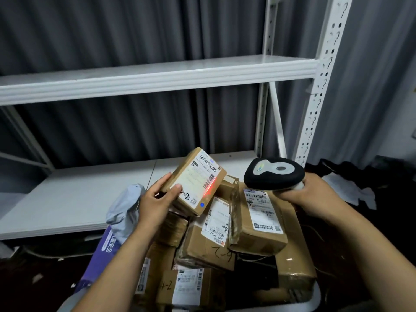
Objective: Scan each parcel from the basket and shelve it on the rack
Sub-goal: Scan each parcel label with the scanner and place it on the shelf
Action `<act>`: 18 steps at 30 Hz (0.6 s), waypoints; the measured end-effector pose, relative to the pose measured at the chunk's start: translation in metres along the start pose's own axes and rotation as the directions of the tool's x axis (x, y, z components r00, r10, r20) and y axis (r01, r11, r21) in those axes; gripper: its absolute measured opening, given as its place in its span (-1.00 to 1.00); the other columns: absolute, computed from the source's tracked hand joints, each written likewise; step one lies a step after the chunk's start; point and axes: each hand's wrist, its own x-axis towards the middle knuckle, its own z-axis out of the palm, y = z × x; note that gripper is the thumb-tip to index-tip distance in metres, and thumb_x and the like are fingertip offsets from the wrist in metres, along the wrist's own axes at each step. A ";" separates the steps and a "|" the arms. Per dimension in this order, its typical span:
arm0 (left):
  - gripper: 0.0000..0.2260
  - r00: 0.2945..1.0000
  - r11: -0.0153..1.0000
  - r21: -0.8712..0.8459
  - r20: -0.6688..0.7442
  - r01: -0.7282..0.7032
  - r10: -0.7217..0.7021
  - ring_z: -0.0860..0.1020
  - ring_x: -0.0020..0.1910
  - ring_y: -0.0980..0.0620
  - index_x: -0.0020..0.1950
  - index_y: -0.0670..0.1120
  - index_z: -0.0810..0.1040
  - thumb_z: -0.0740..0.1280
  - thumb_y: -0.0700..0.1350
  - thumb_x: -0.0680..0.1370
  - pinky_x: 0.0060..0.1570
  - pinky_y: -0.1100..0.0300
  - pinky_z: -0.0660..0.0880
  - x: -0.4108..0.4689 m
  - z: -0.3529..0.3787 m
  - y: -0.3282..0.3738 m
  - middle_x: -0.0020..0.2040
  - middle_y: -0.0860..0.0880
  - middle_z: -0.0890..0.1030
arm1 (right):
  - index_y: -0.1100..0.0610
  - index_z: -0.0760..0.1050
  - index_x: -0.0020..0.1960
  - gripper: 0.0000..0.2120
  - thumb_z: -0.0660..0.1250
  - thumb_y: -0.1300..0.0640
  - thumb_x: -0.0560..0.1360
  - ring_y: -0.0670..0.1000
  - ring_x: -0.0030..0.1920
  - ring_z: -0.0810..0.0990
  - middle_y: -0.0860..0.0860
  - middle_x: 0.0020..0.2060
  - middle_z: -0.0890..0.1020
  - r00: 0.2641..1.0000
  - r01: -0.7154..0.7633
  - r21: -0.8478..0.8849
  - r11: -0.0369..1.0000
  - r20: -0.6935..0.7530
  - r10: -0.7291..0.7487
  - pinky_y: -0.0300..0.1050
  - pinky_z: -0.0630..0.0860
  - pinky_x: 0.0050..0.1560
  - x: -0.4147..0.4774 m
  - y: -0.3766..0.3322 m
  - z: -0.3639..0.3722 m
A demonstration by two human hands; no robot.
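Note:
My left hand (155, 199) grips a small brown cardboard parcel (198, 176) by its left end, tilted with its white label facing up. A red scan line glows on the label's lower right barcode. My right hand (315, 197) holds a black handheld scanner (273, 175), whose head points left at the parcel. Below both hands lies a heap of several brown labelled parcels (258, 224) in a white basket (316, 297), only its rim showing. The white metal rack (157, 75) stands behind, its two visible shelves bare.
A grey and purple plastic mailer bag (119, 217) leans at the heap's left side. The rack's perforated upright (324, 82) rises at the right. Grey curtains hang behind. Dark cloth and paper (351, 188) lie on the floor to the right.

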 end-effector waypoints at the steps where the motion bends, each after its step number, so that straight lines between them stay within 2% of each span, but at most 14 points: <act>1: -0.58 1.000 1.000 0.005 0.003 -0.003 0.003 0.57 0.01 0.21 0.33 0.05 0.53 0.46 -0.06 0.48 -0.04 0.30 0.50 0.000 0.000 0.000 0.12 0.04 0.61 | 0.18 0.63 -0.02 -0.80 0.54 0.23 0.36 0.23 -0.04 0.67 0.19 -0.12 0.71 1.000 0.008 0.006 1.000 -0.007 -0.008 -0.28 0.47 -0.34 -0.001 -0.001 0.000; 4: -0.57 1.000 1.000 0.018 0.006 -0.012 0.012 0.54 -0.02 0.25 0.34 0.04 0.51 0.45 -0.06 0.48 -0.15 0.37 0.47 0.000 0.001 0.000 0.12 0.06 0.58 | 0.17 0.63 -0.01 -0.79 0.53 0.23 0.37 0.10 -0.16 0.67 0.19 -0.11 0.71 1.000 0.019 0.029 0.999 -0.006 -0.018 -0.39 0.44 -0.41 -0.002 -0.005 0.000; 6: -0.57 1.000 1.000 0.007 0.006 -0.005 0.005 0.55 -0.01 0.23 0.34 0.05 0.51 0.45 -0.05 0.48 -0.12 0.32 0.49 0.000 0.001 -0.001 0.12 0.06 0.58 | 0.15 0.64 -0.04 -0.80 0.53 0.25 0.36 0.00 -0.23 0.59 0.14 -0.16 0.72 1.000 0.022 0.040 0.999 0.004 -0.022 -0.41 0.43 -0.43 -0.002 -0.007 0.000; 9: -0.58 1.000 0.999 -0.037 0.004 0.011 -0.011 0.59 0.03 0.16 0.33 0.07 0.52 0.46 -0.04 0.47 0.01 0.17 0.55 0.000 0.001 -0.003 0.11 0.05 0.61 | 0.13 0.63 -0.08 -0.83 0.53 0.27 0.36 -0.13 -0.40 0.53 0.01 -0.35 0.67 0.999 0.022 0.058 0.998 0.022 -0.023 -0.36 0.42 -0.47 -0.001 -0.008 0.002; 11: -0.60 1.000 0.998 -0.056 0.008 0.021 -0.021 0.59 0.02 0.15 0.30 0.09 0.53 0.45 -0.03 0.47 -0.02 0.17 0.55 0.000 0.002 -0.002 0.08 0.07 0.62 | 0.12 0.60 -0.13 -0.85 0.52 0.28 0.37 -0.19 -0.52 0.46 -0.09 -0.50 0.60 1.000 0.017 0.093 0.996 0.018 -0.019 -0.35 0.39 -0.52 -0.001 -0.007 0.002; 14: -0.62 0.997 0.991 -0.118 0.035 0.065 -0.062 0.63 0.06 0.06 0.20 0.18 0.57 0.50 0.06 0.40 0.05 0.06 0.58 -0.004 0.008 0.008 0.10 0.05 0.64 | 0.11 0.59 -0.15 -0.86 0.51 0.28 0.38 -0.15 -0.52 0.45 -0.08 -0.53 0.57 1.000 0.016 0.160 0.987 -0.021 -0.012 -0.29 0.39 -0.51 -0.003 -0.009 0.000; 16: -0.58 0.994 0.978 -0.176 0.042 0.109 -0.104 0.64 0.08 0.03 0.16 0.16 0.59 0.53 0.15 0.33 0.10 0.01 0.57 -0.006 0.014 0.022 0.11 0.02 0.66 | 0.14 0.59 -0.15 -0.88 0.51 0.27 0.38 -0.11 -0.50 0.46 -0.07 -0.53 0.56 0.995 -0.010 0.230 0.973 -0.090 0.031 -0.24 0.39 -0.50 -0.004 -0.009 -0.002; 18: -0.63 0.990 0.961 -0.240 0.061 0.139 -0.128 0.64 0.07 0.02 0.23 0.08 0.58 0.45 0.11 0.46 -0.01 0.09 0.58 -0.004 0.023 0.041 0.11 0.00 0.67 | 0.16 0.57 -0.16 -0.89 0.50 0.23 0.40 -0.13 -0.54 0.45 -0.08 -0.57 0.54 0.980 -0.063 0.329 0.942 -0.158 0.120 -0.23 0.35 -0.52 -0.005 -0.010 -0.002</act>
